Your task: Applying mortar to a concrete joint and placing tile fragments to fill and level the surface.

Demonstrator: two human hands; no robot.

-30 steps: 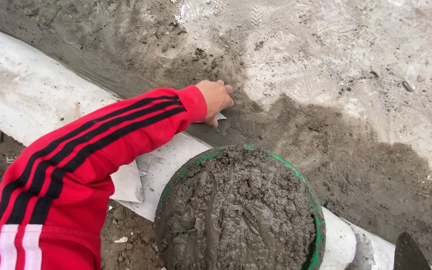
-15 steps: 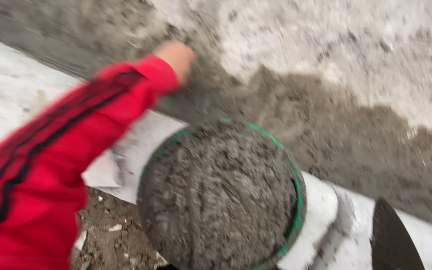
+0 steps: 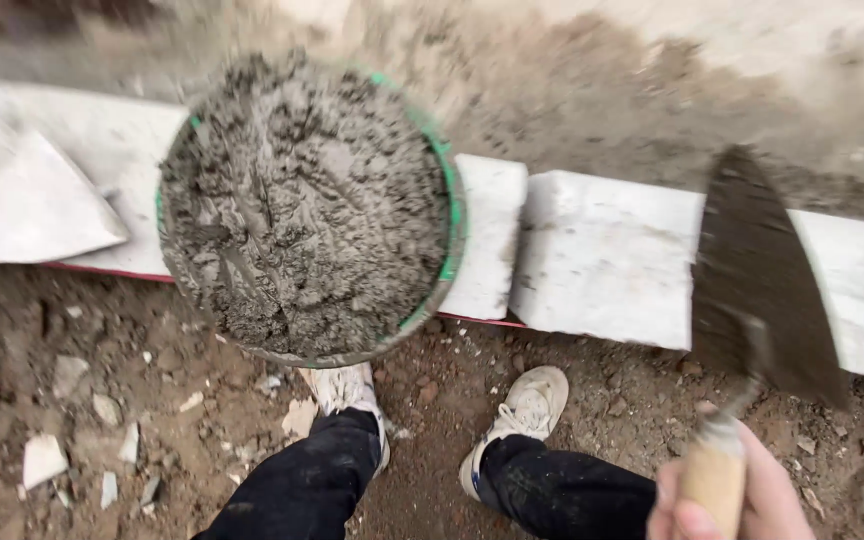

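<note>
— Changed since half a second ago? 
— Gone from sight: the red sleeve and the left hand. Swung downward, now taking in two black trouser legs, white shoes (image 3: 532, 405) and stony dirt ground (image 3: 102, 400). 
— And the hands? 
— Right hand (image 3: 727, 495) at the lower right edge, closed around the wooden handle of a dark trowel (image 3: 762, 270), blade raised over the white stone blocks (image 3: 607, 255). Left: out of view, impossible to tell. 
— Packages, labels, signs? 
— Only a round green-rimmed bucket (image 3: 449, 215) heaped with grey mortar (image 3: 302, 200), up against the blocks, left of the trowel. Pale sheet (image 3: 27, 205) at far left.
</note>
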